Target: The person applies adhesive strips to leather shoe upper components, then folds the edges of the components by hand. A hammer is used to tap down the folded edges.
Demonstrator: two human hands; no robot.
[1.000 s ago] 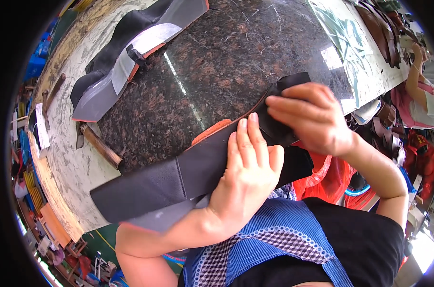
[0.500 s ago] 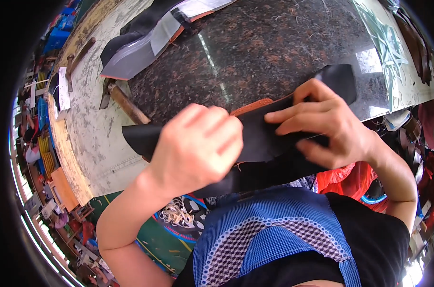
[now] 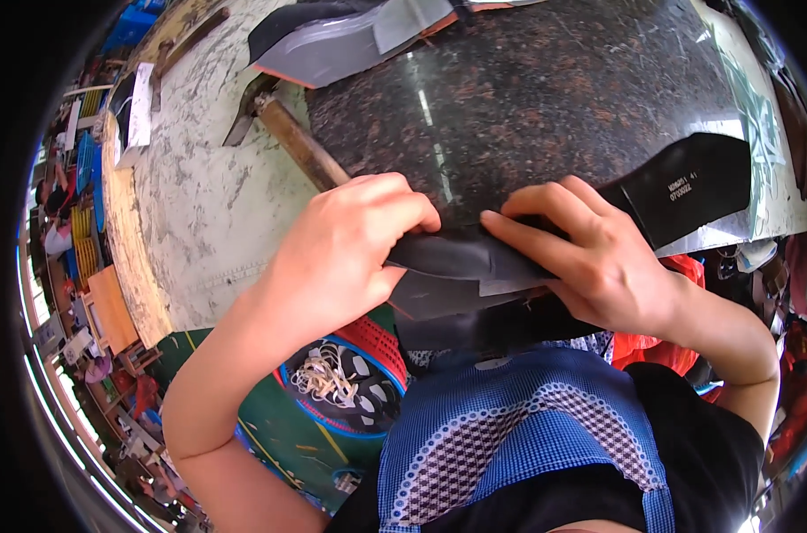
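Observation:
Close to the near edge of the dark speckled stone slab [image 3: 501, 107], a black leather shoe-upper piece [image 3: 452, 256] is between my two hands. Its edge is pinched between the thumb and fingers of my left hand [image 3: 341, 240]. My right hand [image 3: 603, 258] grips the same piece farther right, fingers curled over its upper edge. Beyond the right hand, a black end with pale printing [image 3: 697, 182] spreads out flat; the hand hides how it joins. Greyish layers show below the folded edge.
A hammer [image 3: 301, 142] with a wooden handle lies left of the slab. Grey and black leather pieces [image 3: 350, 44] lie at the far edge. Pale strips [image 3: 759, 124] hang at the right. A basket [image 3: 381, 355] below holds cord and black pieces; a red bag [image 3: 661, 348] is at right.
The leather has been turned and folded, so its printed end now shows at right. My left hand has gone from a blurred fist over it to pinching its edge. The view has shifted.

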